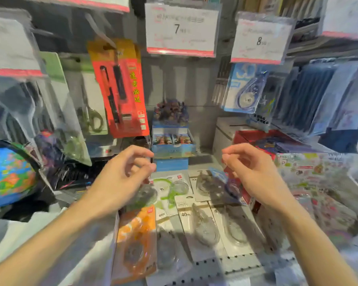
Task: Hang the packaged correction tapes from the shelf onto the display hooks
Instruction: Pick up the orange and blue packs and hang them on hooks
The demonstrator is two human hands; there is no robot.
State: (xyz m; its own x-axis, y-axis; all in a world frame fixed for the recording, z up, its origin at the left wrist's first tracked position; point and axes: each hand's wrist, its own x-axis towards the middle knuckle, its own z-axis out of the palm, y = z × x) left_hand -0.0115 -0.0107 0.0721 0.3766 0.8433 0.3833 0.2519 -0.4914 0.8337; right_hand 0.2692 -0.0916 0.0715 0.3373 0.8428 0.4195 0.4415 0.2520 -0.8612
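Observation:
Several packaged correction tapes lie on the shelf (242, 265) below my hands: an orange pack (135, 242) at the front left, a green and white pack (170, 190), and white-card packs (203, 228). One blue-card correction tape (246, 89) hangs on a hook under the price tag marked 8 (260, 40). My left hand (124, 172) hovers above the packs with loosely curled fingers and holds nothing. My right hand (250, 168) hovers likewise, empty, just above a blue-edged pack (221, 176). The frame is blurred.
A red pen pack (120, 87) and scissors (91, 118) hang at the left. A globe (8, 174) stands at the far left. Boxed goods (172, 141) sit at the back centre, sticker sheets (318, 182) at the right, and dark packets (318, 100) hang upper right.

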